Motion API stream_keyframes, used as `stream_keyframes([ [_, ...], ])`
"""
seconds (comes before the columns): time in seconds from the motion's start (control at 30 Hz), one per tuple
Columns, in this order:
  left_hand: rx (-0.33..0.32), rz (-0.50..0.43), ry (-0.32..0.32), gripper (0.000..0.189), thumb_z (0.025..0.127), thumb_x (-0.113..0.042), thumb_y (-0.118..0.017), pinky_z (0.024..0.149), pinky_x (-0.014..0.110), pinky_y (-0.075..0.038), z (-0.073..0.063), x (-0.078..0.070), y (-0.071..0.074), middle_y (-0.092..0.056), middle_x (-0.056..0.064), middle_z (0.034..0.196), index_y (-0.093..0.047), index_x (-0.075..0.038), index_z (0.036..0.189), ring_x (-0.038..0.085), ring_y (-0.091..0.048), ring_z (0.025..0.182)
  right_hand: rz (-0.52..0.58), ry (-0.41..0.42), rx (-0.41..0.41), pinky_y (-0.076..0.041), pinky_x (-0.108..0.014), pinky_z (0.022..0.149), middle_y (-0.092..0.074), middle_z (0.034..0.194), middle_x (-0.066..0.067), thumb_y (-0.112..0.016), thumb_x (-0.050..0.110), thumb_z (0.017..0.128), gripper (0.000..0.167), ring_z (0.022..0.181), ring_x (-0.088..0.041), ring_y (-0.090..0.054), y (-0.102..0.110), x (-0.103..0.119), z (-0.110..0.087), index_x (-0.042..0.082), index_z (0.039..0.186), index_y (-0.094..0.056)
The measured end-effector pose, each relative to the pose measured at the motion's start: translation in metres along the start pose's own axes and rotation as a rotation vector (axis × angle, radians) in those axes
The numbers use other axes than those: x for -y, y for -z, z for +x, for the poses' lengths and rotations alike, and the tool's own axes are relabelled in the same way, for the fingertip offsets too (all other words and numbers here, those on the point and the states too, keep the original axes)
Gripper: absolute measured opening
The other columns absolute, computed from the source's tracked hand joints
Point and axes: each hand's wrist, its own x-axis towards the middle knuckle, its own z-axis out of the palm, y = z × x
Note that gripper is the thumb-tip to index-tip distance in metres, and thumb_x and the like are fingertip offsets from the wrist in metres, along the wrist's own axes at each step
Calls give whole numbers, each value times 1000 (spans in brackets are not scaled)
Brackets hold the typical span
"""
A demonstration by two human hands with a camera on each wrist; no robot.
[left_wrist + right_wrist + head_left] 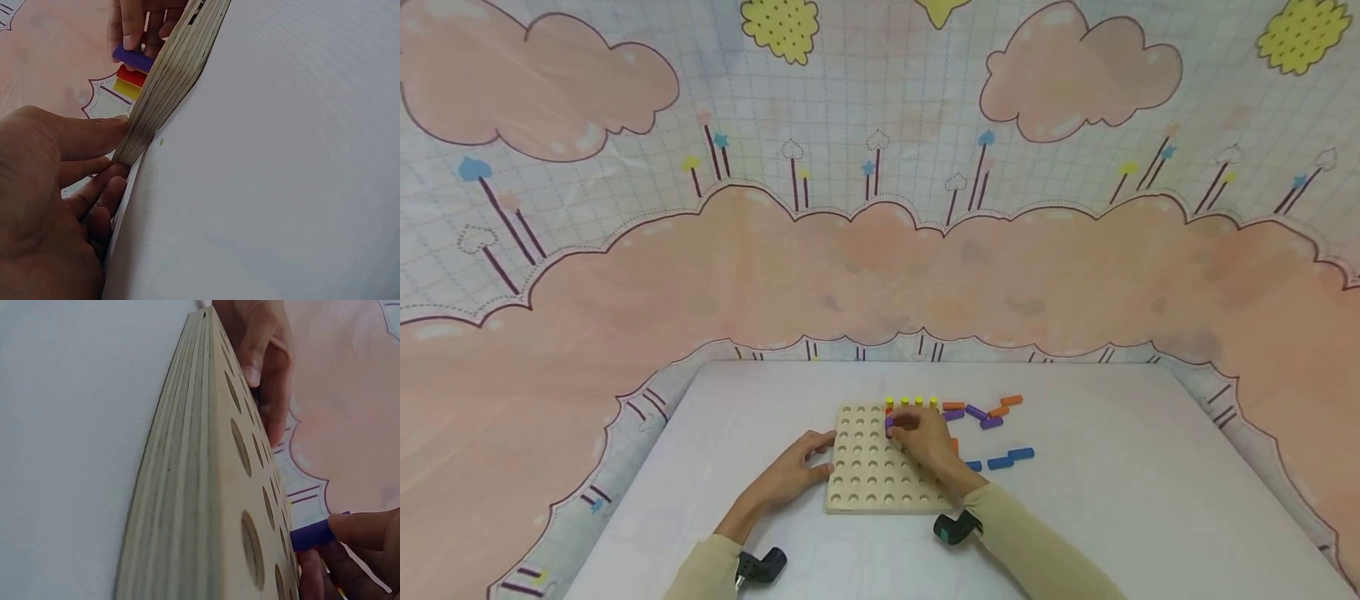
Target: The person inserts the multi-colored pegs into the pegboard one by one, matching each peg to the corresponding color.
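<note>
A square wooden pegboard point(850, 510) with rows of round holes lies flat on the white table. My right hand point(928, 442) is over its far part, pinching a purple peg point(312, 535) upright between thumb and fingertips. The peg's lower end is right at the board's surface, just in front of a red peg point(130, 75). Several yellow pegs point(904, 402) stand along the far row. On the left, my left hand point(793, 467) touches the board's side edge with thumb and fingertips. Part of the board's right side is hidden under my right hand and forearm.
Right of the board lie loose pegs: orange point(1011, 400) and purple point(992, 423) ones farther back, blue point(1000, 463) ones nearer. Another orange peg point(955, 445) shows beside my right hand. A patterned cloth point(925, 283) hangs behind the table point(1120, 483).
</note>
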Motion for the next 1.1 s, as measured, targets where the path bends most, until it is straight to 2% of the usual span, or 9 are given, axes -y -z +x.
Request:
stream_keyframes([
  [0.3, 12, 1, 0, 57, 90, -14, -68, 113, 57, -32, 1, -3, 0, -57, 1, 123, -49, -7, 144, 25, -49, 122, 6, 16, 9, -56, -34, 87, -71, 98, -1, -71, 7, 87, 17, 92, -16, -65, 2, -2, 2, 15, 102, -74],
  [0.5, 16, 3, 1, 58, 90, -15, -68, 113, 58, -31, 3, -3, 1, -57, 2, 124, -49, -7, 144, 25, -48, 123, -36, 12, 25, -56, -32, 83, -72, 97, -1, -72, 8, 87, 14, 89, -15, -64, 3, -1, 2, 15, 99, -75],
  [0.7, 4, 8, 5, 57, 90, -14, -69, 113, 56, -32, 2, -2, 1, -57, 0, 122, -50, -8, 143, 24, -49, 122, -54, 22, 35, -57, -33, 82, -73, 99, -3, -72, 6, 86, 17, 90, -16, -65, 4, 0, 2, 12, 101, -75],
  [0.97, 11, 1, -10, 57, 91, -15, -68, 113, 57, -32, -1, -2, -1, -57, 3, 125, -49, -7, 144, 26, -48, 123, -44, -49, 32, -56, -36, 91, -70, 106, 0, -68, 10, 90, 20, 100, -18, -64, 14, 8, -9, 17, 108, -73],
  [1.1, 8, 6, -16, 57, 91, -15, -68, 113, 57, -31, -2, -2, -2, -57, 3, 125, -49, -7, 144, 26, -48, 123, -44, 10, 0, -53, -40, 94, -71, 106, 0, -69, 12, 91, 18, 103, -19, -64, 25, 15, -15, 16, 108, -73],
])
